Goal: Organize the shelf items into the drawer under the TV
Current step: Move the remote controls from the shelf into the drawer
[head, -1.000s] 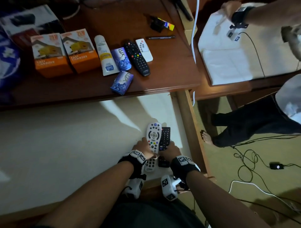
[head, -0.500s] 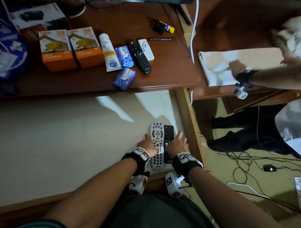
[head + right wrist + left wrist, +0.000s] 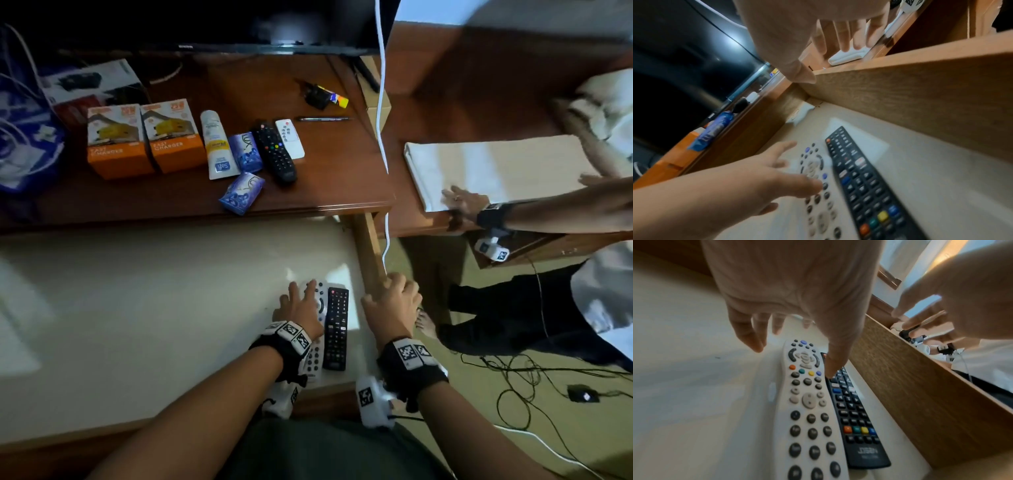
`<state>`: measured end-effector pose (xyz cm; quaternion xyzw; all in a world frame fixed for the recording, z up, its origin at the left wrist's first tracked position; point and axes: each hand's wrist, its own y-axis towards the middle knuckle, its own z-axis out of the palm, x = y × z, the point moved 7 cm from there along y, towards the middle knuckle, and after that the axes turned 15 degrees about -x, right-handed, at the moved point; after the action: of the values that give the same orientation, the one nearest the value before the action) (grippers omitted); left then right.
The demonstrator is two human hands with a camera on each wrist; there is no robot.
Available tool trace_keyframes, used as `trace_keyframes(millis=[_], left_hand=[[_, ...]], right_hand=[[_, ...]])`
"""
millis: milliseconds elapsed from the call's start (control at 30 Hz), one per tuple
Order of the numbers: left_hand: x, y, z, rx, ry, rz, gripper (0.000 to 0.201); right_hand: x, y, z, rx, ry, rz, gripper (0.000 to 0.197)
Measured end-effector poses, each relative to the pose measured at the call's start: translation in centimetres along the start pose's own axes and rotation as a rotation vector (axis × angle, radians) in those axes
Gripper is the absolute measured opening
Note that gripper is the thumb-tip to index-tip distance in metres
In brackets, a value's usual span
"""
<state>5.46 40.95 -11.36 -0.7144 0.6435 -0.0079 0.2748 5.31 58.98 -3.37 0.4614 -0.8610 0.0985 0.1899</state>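
Observation:
The drawer [image 3: 154,325] under the TV is pulled out, showing its pale bottom. A white remote [image 3: 315,359] and a black remote [image 3: 336,329] lie side by side near the drawer's right wall [image 3: 368,253]. My left hand [image 3: 299,306] is spread over the white remote's upper half with straight fingers, gripping nothing. In the left wrist view the thumb tip comes down between the white remote [image 3: 807,402] and the black remote [image 3: 855,418]. My right hand [image 3: 394,301] hangs over the right wall, empty, fingers relaxed. The right wrist view shows the black remote [image 3: 863,175] lying free.
On the shelf stand two orange charger boxes [image 3: 118,140], a white tube [image 3: 217,144], two blue soap packs [image 3: 241,192], a black remote [image 3: 274,150], a small white remote [image 3: 289,137] and a pen [image 3: 323,119]. Another person's hand [image 3: 462,205] touches a white cloth [image 3: 496,168]. Cables [image 3: 513,377] cross the floor.
Both hands have come off the lower ends of the two remotes. The left hand slid forward over the white remote. The right hand rose and moved right to the drawer wall.

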Motion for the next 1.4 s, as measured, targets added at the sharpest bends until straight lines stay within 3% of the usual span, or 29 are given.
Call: trace_keyframes(millis=[100, 200, 367, 600, 767, 967, 1400], left_hand=[[-2.0, 0.6, 0.8, -0.048, 0.116, 0.16, 0.093], [-3.9, 0.2, 2.0, -0.07, 0.254, 0.296, 0.079], [-4.7, -0.3, 4.4, 0.111, 0.466, 0.479, 0.094], [-1.3, -0.5, 3.2, 0.285, 0.796, 0.808, 0.126], [-1.0, -0.6, 3.4, 0.255, 0.781, 0.834, 0.127], [-2.5, -1.2, 4.3, 0.175, 0.66, 0.764, 0.117], [-5.3, -1.4, 6.5, 0.201, 0.586, 0.808, 0.104]], right_hand=[[-1.2, 1.7, 1.9, 0.159, 0.042, 0.016, 0.068], [-0.9, 2.5, 4.2, 0.341, 0.131, -0.038, 0.058], [-1.2, 3.6, 4.9, 0.304, 0.111, -0.157, 0.031], [-1.6, 3.8, 5.1, 0.292, 0.092, -0.21, 0.031], [-1.5, 3.7, 5.1, 0.288, 0.068, -0.215, 0.032], [-1.5, 3.8, 5.0, 0.267, 0.026, -0.216, 0.029], [-1.6, 3.7, 4.8, 0.237, -0.06, -0.19, 0.034]])
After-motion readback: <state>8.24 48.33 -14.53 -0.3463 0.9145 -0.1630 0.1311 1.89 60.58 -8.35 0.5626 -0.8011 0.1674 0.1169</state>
